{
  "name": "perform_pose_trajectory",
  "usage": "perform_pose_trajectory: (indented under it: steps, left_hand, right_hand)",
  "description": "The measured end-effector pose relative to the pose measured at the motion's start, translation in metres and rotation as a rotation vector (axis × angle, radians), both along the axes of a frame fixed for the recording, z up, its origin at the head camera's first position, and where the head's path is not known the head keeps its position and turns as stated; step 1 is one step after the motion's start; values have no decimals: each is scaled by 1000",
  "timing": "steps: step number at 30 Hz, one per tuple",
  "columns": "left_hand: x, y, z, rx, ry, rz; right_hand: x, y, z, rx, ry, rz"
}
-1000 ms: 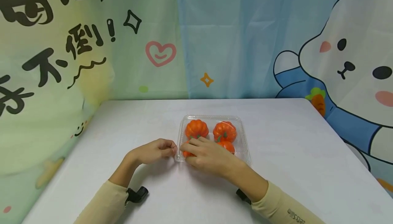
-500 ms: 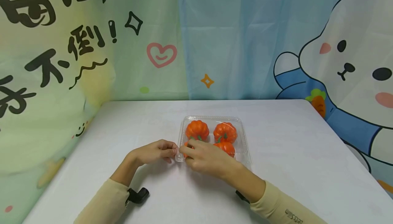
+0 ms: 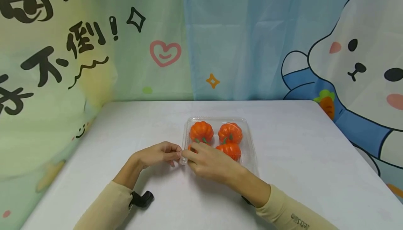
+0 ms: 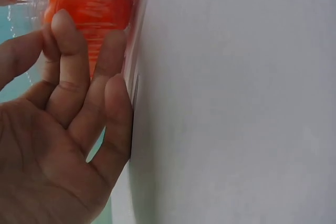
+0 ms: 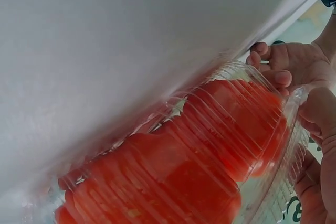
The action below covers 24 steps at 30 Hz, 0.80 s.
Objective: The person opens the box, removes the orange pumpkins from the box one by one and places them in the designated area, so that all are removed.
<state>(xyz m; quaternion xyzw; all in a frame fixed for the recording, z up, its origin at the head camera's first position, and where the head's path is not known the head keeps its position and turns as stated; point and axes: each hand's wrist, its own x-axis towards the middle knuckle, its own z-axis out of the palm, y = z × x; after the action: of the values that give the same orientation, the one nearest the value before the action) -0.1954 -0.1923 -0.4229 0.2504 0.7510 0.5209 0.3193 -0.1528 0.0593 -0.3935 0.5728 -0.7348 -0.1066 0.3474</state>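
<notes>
A clear plastic clamshell box (image 3: 252, 153) holds several small orange pumpkins with green stems, one of them the back-left pumpkin (image 3: 201, 131). My right hand (image 3: 211, 161) reaches across the front of the box; thumb and fingers pinch the rim at its near-left corner, and partly cover the front-left pumpkin. Beside that corner, my left hand (image 3: 162, 154) has its fingertips against the box. In the left wrist view the left hand's palm (image 4: 47, 156) faces the camera, with fingers loosely bent along the box wall. Ribbed plastic (image 5: 231, 166) stands before the pumpkins in the right wrist view.
The box stands on a white table (image 3: 151, 118), toward its far edge. Behind hangs a printed curtain (image 3: 233, 48) with a cartoon bear and lettering. Black wrist camera (image 3: 142, 200) sits at the left sleeve.
My right hand's fingers have drawn in from over the front-left pumpkin to a pinch at the near-left corner. The left hand stays almost where it was. The view shifts slightly.
</notes>
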Motion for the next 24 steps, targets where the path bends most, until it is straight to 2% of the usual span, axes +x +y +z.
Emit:
perform_pose_trajectory:
  steps: [6, 16, 24]
  left_hand:
    - [1, 2, -1, 3, 23, 32]
    - [5, 3, -5, 12, 84, 88]
    - [5, 3, -5, 26, 108, 113]
  right_hand:
    - [-3, 0, -2, 11, -14, 8]
    - [-8, -1, -7, 29, 48, 11]
    - [-12, -1, -11, -41, -71, 26]
